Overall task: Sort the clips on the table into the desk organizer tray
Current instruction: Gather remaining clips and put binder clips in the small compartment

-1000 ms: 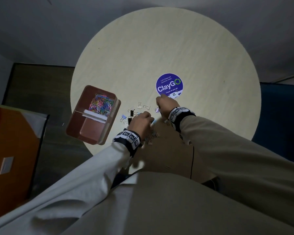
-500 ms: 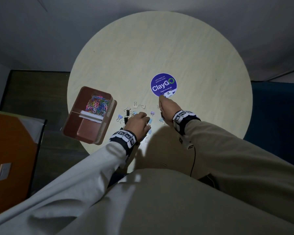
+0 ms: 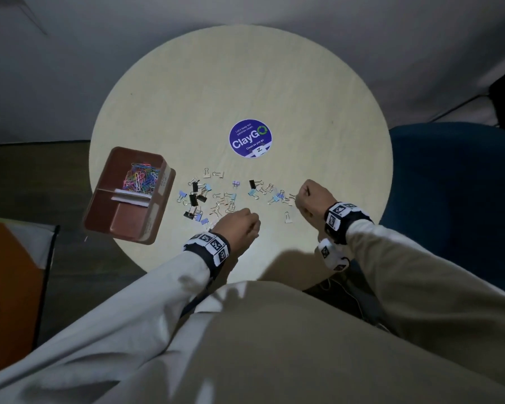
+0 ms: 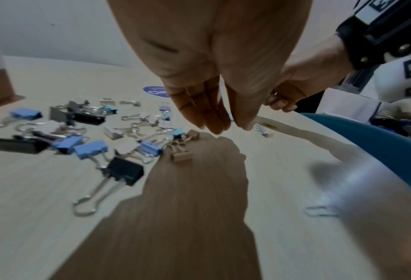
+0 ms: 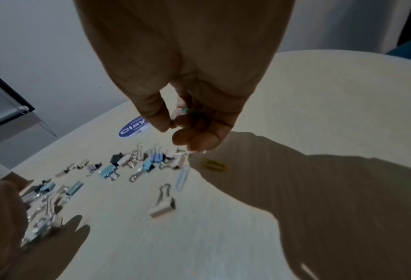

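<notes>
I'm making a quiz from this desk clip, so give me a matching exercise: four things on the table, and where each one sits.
Things:
1. colourful paper clips
2. round purple ClayGo sticker
3. yellow paper clip
4. brown desk organizer tray

Places:
A. table's left edge
B. in the tray's far compartment
C. under the right hand
D. beyond the scattered binder clips

Pairs: 1-B, 2-D, 3-C, 4-A

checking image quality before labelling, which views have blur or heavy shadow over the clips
Head view: dim room, table lit, binder clips small but sharp. Left wrist view: left hand casts a broad shadow, lower right smeared. Right wrist view: right hand shadows the yellow paper clip; soft focus overall.
</notes>
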`<state>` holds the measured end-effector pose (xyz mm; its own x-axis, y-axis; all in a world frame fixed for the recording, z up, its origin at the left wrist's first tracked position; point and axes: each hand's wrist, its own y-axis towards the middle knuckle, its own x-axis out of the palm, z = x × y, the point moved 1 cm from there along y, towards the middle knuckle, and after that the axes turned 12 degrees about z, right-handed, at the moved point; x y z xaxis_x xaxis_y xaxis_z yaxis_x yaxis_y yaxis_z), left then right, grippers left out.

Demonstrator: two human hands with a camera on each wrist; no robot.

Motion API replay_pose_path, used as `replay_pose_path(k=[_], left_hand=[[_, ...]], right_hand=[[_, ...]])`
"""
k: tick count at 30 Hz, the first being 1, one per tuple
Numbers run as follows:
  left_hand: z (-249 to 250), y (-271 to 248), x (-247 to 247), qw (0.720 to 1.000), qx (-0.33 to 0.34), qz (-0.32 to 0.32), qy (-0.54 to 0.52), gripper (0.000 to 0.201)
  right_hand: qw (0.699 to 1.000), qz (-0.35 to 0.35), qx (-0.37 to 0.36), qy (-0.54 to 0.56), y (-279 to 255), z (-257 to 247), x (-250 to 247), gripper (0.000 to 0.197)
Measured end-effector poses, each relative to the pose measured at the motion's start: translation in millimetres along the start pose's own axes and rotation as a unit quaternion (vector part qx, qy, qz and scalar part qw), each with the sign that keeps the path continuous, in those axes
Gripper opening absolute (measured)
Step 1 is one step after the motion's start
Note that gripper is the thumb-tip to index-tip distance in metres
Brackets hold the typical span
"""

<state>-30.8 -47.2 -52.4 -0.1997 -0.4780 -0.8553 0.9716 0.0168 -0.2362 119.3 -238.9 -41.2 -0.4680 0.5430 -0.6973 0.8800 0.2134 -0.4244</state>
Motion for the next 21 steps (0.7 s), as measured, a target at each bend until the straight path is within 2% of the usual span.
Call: replay_pose_path(k=[4, 7, 10, 15, 18, 21], left_hand=[[30, -7, 18, 0.998, 0.024, -0.057, 0.003, 0.014], [33, -7, 31, 0.992, 0.049, -0.118, 0.020, 0.015], [36, -9, 45, 0.984, 0.083, -0.151, 0.049, 0.024], [43, -16, 56, 0.982, 0.106, -0.143, 0.068, 0.016], [44, -19, 57, 0.984, 0.100, -0.133, 0.069, 0.016], [43, -21, 54, 0.991, 0.074, -0.109, 0.027, 0.016]], right_hand=[[1.000, 0.007, 0.015, -0.018, -20, 32, 1, 0.010], [0.999, 0.005, 0.006, -0.046, -27, 40, 7, 0.011], [0.996, 0.043, -0.007, -0.081, -35, 46, 8, 0.009], [0.985, 0.086, -0.033, -0.144, -33, 48, 16, 0.026], [0.980, 0.090, -0.050, -0.171, -29, 44, 24, 0.029], [0.977, 0.081, -0.047, -0.192, -24, 41, 30, 0.026]])
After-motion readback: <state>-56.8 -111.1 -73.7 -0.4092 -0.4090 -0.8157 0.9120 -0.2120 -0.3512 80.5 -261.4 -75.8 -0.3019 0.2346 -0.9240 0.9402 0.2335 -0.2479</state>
